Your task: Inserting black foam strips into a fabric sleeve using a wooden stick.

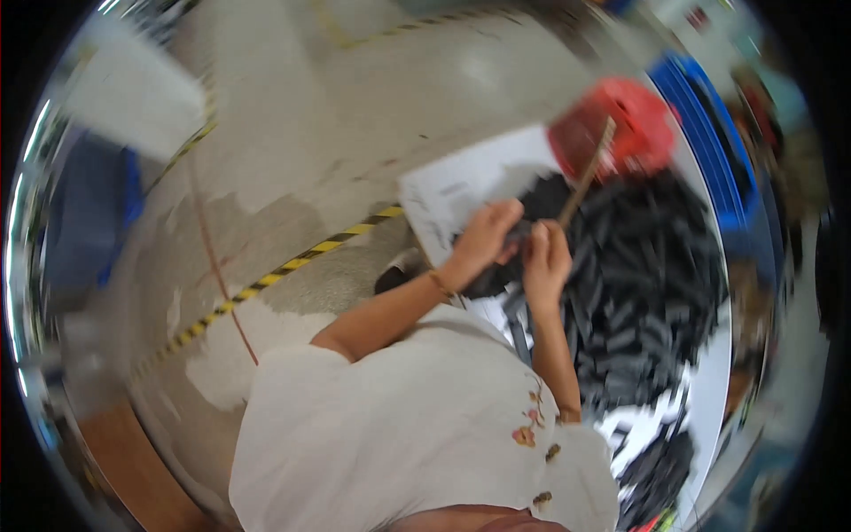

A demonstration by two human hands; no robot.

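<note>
My left hand (486, 238) is closed just above the near left part of the table, fingers curled towards my other hand. Something dark shows at its fingertips, too blurred to name. Right beside it, my right hand (545, 255) pinches the lower end of a thin tan stick (588, 177), which slants up and away to the right. Beneath and beyond both hands spreads a big heap of short dark grey strips (634, 293) on a white table (443, 191).
A red plastic basket (634, 129) stands at the heap's far end. Beyond the table's right edge is a blue crate (705, 133). Yellow-and-black tape (297, 263) crosses the floor to the left. A smaller dark pile (656, 479) lies near my right side.
</note>
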